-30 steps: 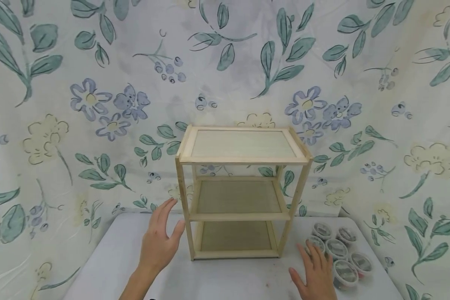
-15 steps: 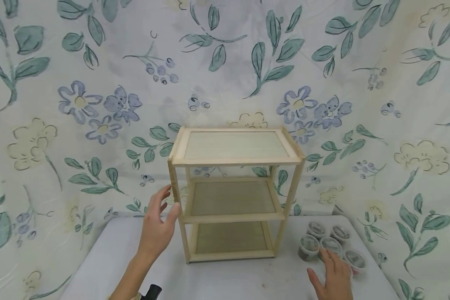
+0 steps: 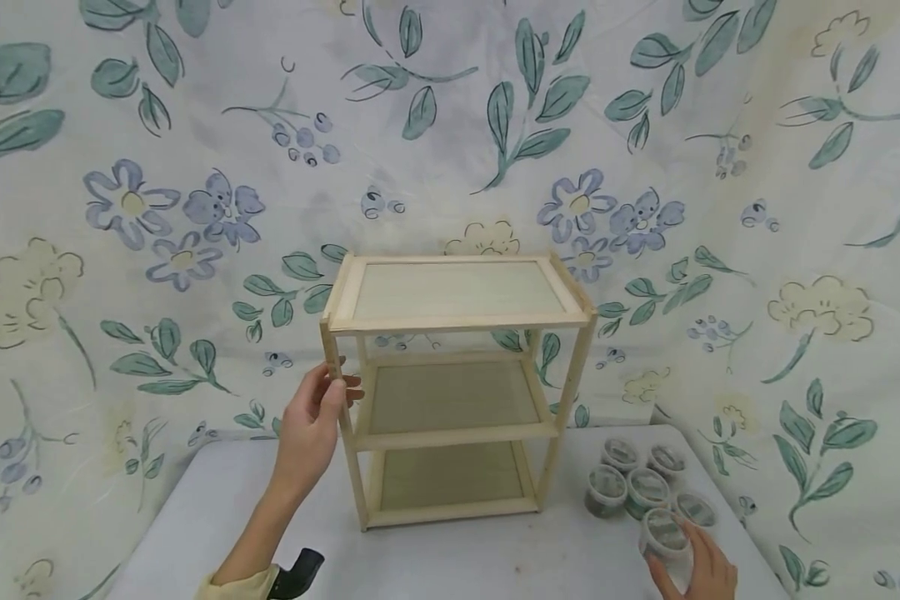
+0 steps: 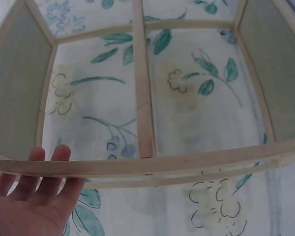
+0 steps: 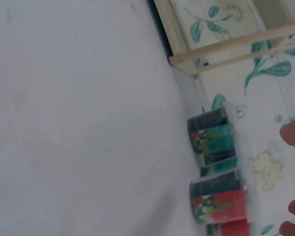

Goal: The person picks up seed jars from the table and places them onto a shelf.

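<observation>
A small three-tier wooden shelf (image 3: 450,437) stands mid-table in the head view. My left hand (image 3: 307,437) holds its front left post, with fingers behind the wood, as the left wrist view confirms. At the right is a cluster of small clear-lidded tubs (image 3: 648,486). My right hand (image 3: 705,567) reaches over the nearest tub (image 3: 664,527), thumb on one side and fingers on the other. In the right wrist view, the thumb (image 5: 294,133) and fingers are spread apart with no tub between them, so contact is not plain. Green and red labels show on the tubs there.
A floral cloth (image 3: 420,167) hangs behind the white-covered table (image 3: 457,567). The tubs stand close together near the table's right edge. A black device (image 3: 297,575) is strapped at my left wrist.
My left hand has moved right onto the shelf's post and taken hold of it. My right hand has shifted right, over the nearest tub. The view has turned a little to the right.
</observation>
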Motion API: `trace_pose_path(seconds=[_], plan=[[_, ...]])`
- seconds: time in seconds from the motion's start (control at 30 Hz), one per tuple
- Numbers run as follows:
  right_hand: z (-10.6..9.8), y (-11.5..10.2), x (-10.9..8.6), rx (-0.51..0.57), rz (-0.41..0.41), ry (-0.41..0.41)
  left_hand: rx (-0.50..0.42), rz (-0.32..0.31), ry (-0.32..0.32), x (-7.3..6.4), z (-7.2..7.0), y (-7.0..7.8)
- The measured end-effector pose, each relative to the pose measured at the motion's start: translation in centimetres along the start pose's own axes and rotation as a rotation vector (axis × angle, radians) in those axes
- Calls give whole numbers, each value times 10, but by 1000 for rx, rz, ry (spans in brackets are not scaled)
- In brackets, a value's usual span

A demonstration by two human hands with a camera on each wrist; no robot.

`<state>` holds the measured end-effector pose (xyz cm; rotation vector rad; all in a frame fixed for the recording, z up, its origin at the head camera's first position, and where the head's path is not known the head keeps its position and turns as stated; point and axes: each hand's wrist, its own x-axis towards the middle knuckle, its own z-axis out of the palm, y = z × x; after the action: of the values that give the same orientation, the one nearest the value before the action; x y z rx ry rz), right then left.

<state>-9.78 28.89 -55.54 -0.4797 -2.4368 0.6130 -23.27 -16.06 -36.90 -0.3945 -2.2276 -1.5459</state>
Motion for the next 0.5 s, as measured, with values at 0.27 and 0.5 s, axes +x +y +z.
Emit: trace_pose_path(seconds=[0.27,0.5], plan=[[28,70,24,14,455,-409,-39,-30,0,4,-2,-3],[34,82,33,304,560,-572,-76,-39,-16,6,-2,1]])
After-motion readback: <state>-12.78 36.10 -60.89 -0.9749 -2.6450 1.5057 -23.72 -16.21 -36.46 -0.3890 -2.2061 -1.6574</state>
